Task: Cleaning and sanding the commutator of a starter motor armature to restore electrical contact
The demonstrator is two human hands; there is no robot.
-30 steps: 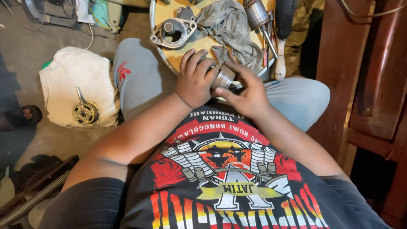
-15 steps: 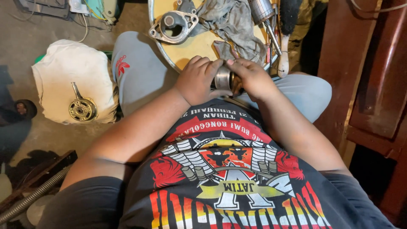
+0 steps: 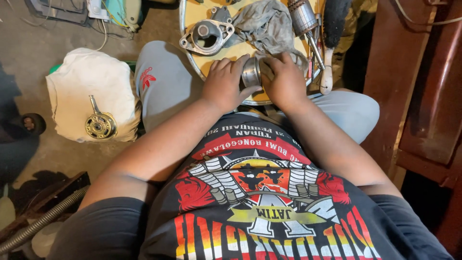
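Both hands meet at the near edge of a round yellow tray point(image 3: 211, 67) resting over the person's lap, and between them sits a short metal cylinder point(image 3: 250, 73). The left hand point(image 3: 224, 84) closes its grip on the cylinder's left end and the right hand point(image 3: 285, 79) wraps the other end, so only a narrow band of bright metal shows; the far end is hidden under the fingers. A crumpled grey rag point(image 3: 263, 24) lies on the tray just beyond, beside a cast metal housing point(image 3: 206, 34). A motor armature point(image 3: 305, 21) is cut off at the top edge. On the floor to the left, a brass-coloured round part point(image 3: 100, 124) rests on a white cloth point(image 3: 86, 89).
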